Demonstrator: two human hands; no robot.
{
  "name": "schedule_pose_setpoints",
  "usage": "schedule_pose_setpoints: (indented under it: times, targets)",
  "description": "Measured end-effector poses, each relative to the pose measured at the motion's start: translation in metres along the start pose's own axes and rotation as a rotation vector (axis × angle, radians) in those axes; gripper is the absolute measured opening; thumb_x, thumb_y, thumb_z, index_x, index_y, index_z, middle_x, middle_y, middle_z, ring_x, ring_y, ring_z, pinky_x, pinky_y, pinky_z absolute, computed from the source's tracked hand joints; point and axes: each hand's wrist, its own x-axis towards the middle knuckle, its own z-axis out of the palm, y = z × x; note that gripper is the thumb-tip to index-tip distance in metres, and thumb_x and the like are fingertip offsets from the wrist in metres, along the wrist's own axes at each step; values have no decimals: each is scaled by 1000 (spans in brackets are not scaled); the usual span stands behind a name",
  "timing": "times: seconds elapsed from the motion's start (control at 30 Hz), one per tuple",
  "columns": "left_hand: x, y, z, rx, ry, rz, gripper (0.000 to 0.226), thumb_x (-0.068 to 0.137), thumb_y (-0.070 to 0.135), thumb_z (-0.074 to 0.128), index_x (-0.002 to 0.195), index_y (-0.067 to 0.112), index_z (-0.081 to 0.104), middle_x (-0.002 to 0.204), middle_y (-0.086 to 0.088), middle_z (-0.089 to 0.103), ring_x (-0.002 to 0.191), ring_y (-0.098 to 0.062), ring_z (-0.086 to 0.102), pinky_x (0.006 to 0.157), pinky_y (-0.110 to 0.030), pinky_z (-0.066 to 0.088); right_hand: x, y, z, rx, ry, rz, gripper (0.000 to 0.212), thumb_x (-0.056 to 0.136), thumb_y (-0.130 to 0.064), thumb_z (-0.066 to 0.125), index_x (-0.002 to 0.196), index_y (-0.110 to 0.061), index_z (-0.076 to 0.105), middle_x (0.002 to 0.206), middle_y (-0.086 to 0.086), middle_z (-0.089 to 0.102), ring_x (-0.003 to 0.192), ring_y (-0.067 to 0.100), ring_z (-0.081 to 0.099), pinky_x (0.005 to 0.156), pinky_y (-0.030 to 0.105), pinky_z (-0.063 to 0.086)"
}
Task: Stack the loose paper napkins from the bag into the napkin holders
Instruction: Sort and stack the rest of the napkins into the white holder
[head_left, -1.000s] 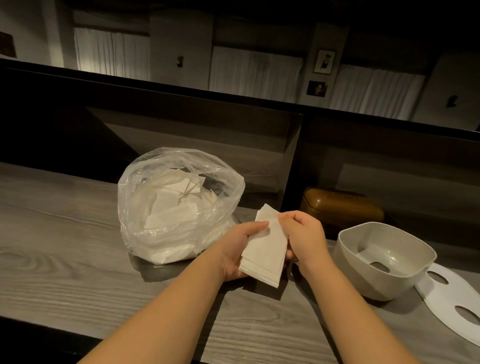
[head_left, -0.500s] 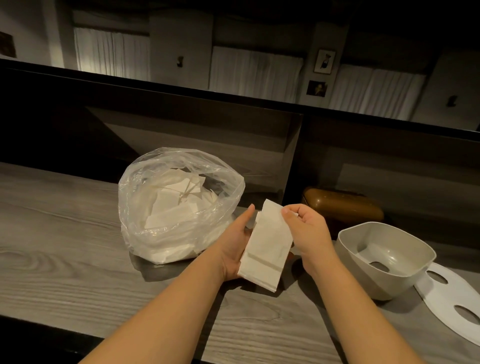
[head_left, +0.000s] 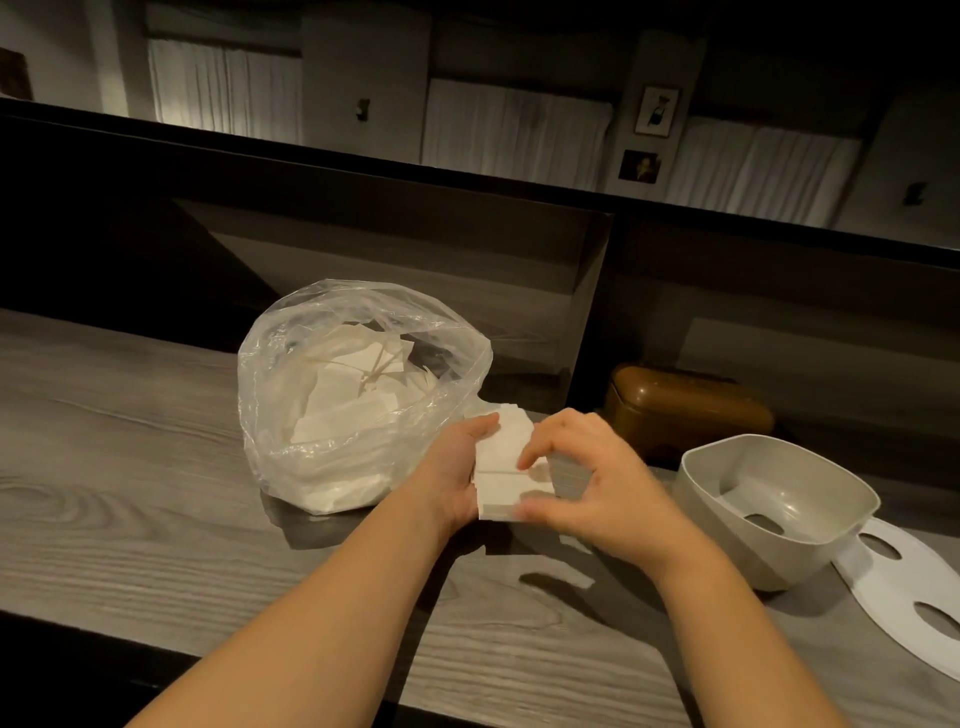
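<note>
Early | our left hand (head_left: 457, 467) and right hand (head_left: 597, 483) fingers pinch napkin stack (head_left: 506, 462) | grey holder (head_left: 779, 499) right, empty | bag (head_left: 358, 395) still full

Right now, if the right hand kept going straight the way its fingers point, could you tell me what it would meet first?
The right hand points leftward and already pinches the napkin stack. Past that lies the left hand, then probably the plastic bag, though depth is unclear.

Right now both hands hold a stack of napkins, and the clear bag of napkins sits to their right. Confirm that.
Not quite. The head view shows the left hand and right hand holding the stack of napkins, but the clear bag sits to their left, not right.
</note>
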Motion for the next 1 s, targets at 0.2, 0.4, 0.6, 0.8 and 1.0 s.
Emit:
schedule_pose_setpoints:
  times: [0.2, 0.4, 0.6, 0.8, 1.0]
  targets:
    - [8, 1, -6, -18, 42, 14, 14, 103, 26, 46, 99, 14, 53, 105, -22, 63, 95, -38, 63, 78, -48, 53, 8, -1, 19, -497, 2, -168, 41, 85, -36, 69, 117, -37, 43, 128, -15, 31, 121, 7, 24, 105, 29, 25]
    - [13, 1, -9, -190, -15, 25, 21, 103, 28, 47, 110, 9, 51, 110, -23, 62, 94, -36, 65, 72, -46, 57, 6, 10, 20, -375, 152, -259, 11, 84, -24, 69, 95, -27, 67, 109, -12, 59, 108, 8, 46, 88, 25, 40]
    - [17, 3, -14, -151, -23, 7, 34, 98, 6, 51, 128, 14, 36, 118, -27, 58, 101, -41, 65, 90, -59, 52, -6, 1, -10, 437, 273, 52, 13, 91, -13, 65, 91, -26, 63, 88, -18, 64, 89, 6, 63, 68, 23, 56]
    - [11, -4, -5, 222, -299, -151, 45, 89, 24, 66, 131, 15, 53, 99, -14, 71, 87, -27, 70, 77, -39, 57, 8, 8, 0, 457, 285, 337, 6, 95, -22, 61, 94, -27, 63, 93, -12, 66, 89, 8, 65, 68, 22, 52]
    - [9, -4, -7, 233, -404, -225, 62, 87, 58, 54, 133, 16, 58, 113, -19, 67, 98, -34, 67, 94, -47, 49, 13, 16, 6, 405, 344, 421, 5, 97, -21, 60, 93, -24, 63, 95, -7, 66, 92, 10, 65, 72, 25, 53]
